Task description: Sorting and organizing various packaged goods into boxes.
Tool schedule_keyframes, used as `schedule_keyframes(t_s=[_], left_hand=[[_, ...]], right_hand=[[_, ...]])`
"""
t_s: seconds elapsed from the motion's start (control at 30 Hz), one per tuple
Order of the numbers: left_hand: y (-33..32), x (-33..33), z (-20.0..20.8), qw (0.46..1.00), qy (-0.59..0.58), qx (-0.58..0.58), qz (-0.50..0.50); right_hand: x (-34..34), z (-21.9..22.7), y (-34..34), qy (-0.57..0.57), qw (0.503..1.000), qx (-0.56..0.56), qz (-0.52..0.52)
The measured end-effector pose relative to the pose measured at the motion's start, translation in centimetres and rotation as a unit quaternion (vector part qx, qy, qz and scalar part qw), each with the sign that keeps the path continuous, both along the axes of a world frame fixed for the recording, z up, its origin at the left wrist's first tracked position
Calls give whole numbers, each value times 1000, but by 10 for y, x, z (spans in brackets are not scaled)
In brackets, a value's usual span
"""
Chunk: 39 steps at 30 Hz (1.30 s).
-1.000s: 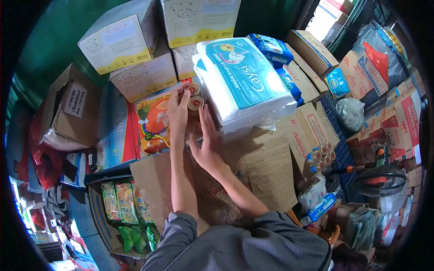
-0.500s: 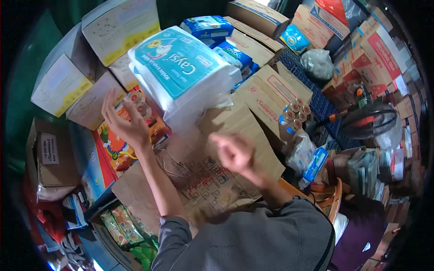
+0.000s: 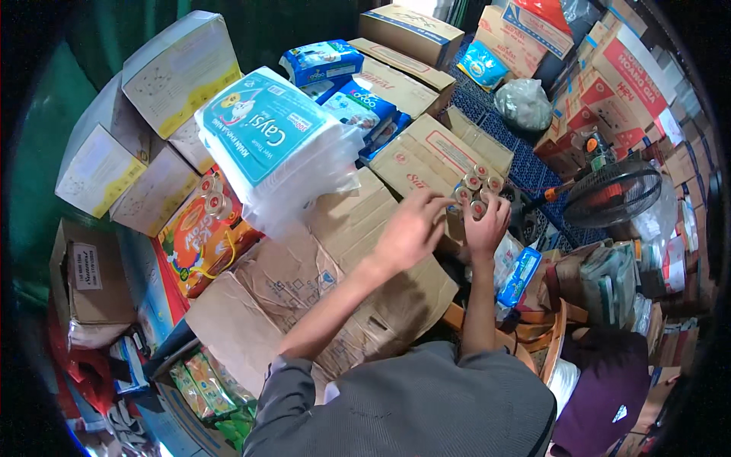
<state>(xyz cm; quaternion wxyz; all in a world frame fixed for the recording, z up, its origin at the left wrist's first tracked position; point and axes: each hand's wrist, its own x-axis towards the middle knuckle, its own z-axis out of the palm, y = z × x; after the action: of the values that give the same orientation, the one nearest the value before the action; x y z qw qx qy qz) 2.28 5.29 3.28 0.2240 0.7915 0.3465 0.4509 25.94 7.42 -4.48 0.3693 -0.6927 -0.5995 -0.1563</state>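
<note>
Several small bottles with round gold-coloured tops (image 3: 481, 180) stand in a tight cluster at the right, beside a brown carton. My right hand (image 3: 487, 222) is at the near side of this cluster, with thumb and fingers around one bottle. From the left comes my left hand (image 3: 413, 228), fingers stretched toward the same bottles and slightly apart; it holds nothing that I can see. A smaller group of similar bottles (image 3: 217, 202) stands on an orange and red package (image 3: 199, 247) at the left. Flattened brown cardboard (image 3: 304, 282) lies under my forearms.
A large turquoise and white tissue pack (image 3: 263, 133) lies behind the cardboard. Blue packs (image 3: 354, 110) and a closed carton (image 3: 419, 156) sit beyond it. White and yellow boxes (image 3: 179, 72) are stacked at left. A black fan (image 3: 613, 194) stands at right.
My left hand has moved from beside the bottles at the left across to the right cluster. My right hand has moved right, from above the cardboard onto that cluster. The view has shifted slightly.
</note>
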Motion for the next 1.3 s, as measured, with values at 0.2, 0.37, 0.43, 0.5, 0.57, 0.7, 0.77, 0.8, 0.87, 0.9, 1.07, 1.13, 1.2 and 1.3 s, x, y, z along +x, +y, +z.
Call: schedule_keyframes(t_s=[0.2, 0.37, 0.43, 0.5, 0.57, 0.7, 0.77, 0.8, 0.87, 0.9, 1.07, 1.13, 1.2, 1.3], left_hand=[[48, 92, -74, 996, 46, -69, 32], [54, 117, -108, 992, 46, -93, 78], [54, 116, -112, 989, 55, -88, 109], [56, 112, -111, 985, 91, -88, 113], [55, 105, -106, 986, 96, -92, 103], [44, 83, -83, 989, 83, -79, 89], [39, 65, -64, 990, 100, -77, 65], [38, 54, -52, 988, 116, -95, 47], [37, 19, -26, 980, 148, -129, -33], [35, -3, -11, 970, 175, -153, -75], [-2, -124, 65, 944, 183, -189, -199], [-27, -168, 92, 951, 212, -159, -159], [-61, -208, 113, 965, 208, -148, -51], [-110, -253, 134, 953, 190, -156, 180]], right_hand=[[21, -41, -7, 76, 996, -23, 51], [24, -45, -4, 130, 986, -32, 100], [25, -44, -4, 138, 982, -28, 122], [27, -44, -3, 119, 983, -3, 139], [26, -46, -3, 122, 981, 21, 151], [17, -48, -2, 135, 970, 93, 177], [9, -45, -6, 146, 964, 110, 192], [4, -43, -10, 154, 956, 121, 217], [-7, -35, -16, 175, 936, 146, 269], [-12, -29, -19, 132, 936, 153, 287], [-82, 5, -49, 173, 905, 142, 362], [-109, 30, -59, 200, 866, 20, 457], [-142, 52, -62, 170, 833, -34, 526], [-206, 73, -65, 179, 763, -42, 620]])
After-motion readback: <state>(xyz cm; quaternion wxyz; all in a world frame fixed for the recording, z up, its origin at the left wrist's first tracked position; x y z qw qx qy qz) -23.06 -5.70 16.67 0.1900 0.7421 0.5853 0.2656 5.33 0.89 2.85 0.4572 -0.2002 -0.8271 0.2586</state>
